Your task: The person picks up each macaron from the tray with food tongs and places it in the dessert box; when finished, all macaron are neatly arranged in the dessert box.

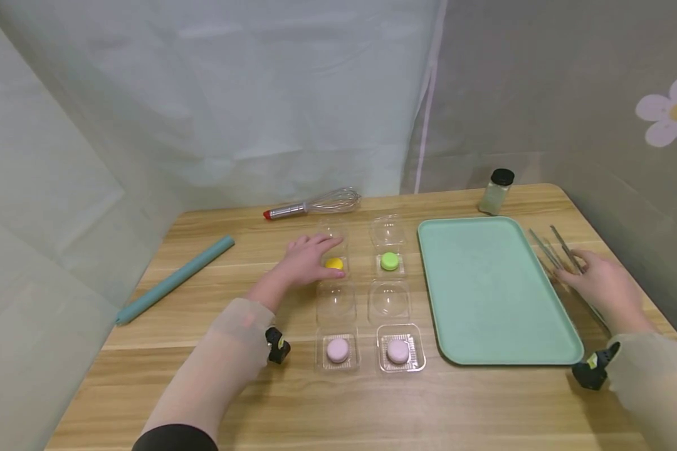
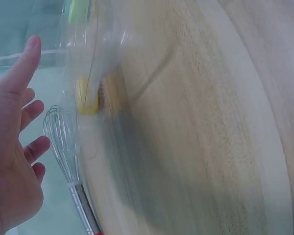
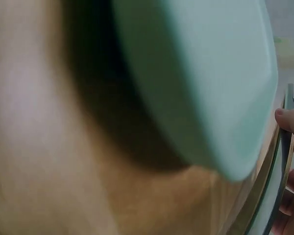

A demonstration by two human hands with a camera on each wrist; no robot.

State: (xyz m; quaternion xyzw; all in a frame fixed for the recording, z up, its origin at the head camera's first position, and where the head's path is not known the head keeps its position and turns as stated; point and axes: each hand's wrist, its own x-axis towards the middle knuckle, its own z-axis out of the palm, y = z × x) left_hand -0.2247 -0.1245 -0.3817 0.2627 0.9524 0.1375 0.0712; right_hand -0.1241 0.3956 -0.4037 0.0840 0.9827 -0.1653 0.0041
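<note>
My left hand hovers around a yellow macaron in a clear plastic box, thumb and forefinger spread on either side of it. In the left wrist view its fingers are apart and hold nothing, with the yellow macaron beyond. My right hand grips metal tongs at the right of the green tray; their two arms stand spread, tips pointing to the back. In the right wrist view the thumb lies on one arm of the tongs, fingers on the other side.
A green macaron and two pale pink macarons sit in other lidded clear boxes, lids open. A whisk lies at the back, a teal rolling pin at the left. A black-capped jar stands behind the tray.
</note>
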